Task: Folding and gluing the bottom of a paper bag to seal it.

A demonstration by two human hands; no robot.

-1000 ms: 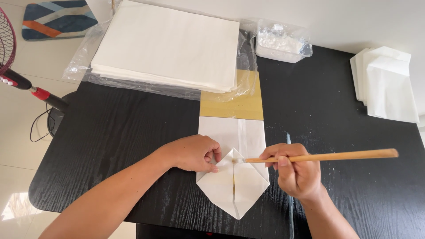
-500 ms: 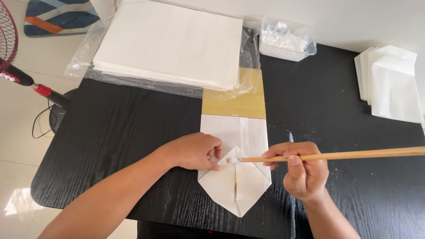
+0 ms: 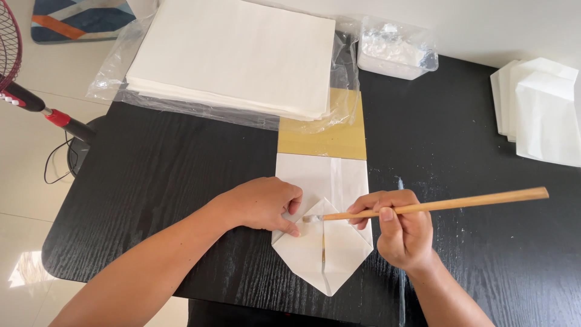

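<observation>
- You are working at a black wood-grain table [image 3: 157,181], which fills most of the view; pale floor tiles [image 3: 24,175] show past its left edge and a light wall or floor runs along the top.
- A thick stack of white paper sheets [image 3: 236,54] lies on crinkled clear plastic wrap [image 3: 115,72] at the far side of the table, overhanging its back edge.
- A smaller pile of folded white paper bags [image 3: 541,112] sits at the far right, well apart from your hands.
- A yellow-brown board [image 3: 330,142] lies under the near end of the stack, touching the folded white paper bag [image 3: 321,242] you are working on, near the table's front edge, its pointed flap toward you.
- A clear plastic tub [image 3: 396,48] stands at the back, right of the stack.
- A fan with a red-and-black stem [image 3: 36,106] stands on the floor at left, below a patterned mat [image 3: 78,18].
- Your left hand [image 3: 260,203] lies loosely curled, fingertips pressing the bag's left fold.
- Your right hand [image 3: 402,227] is closed around a wooden-handled brush [image 3: 436,204], its tip on the flap.
</observation>
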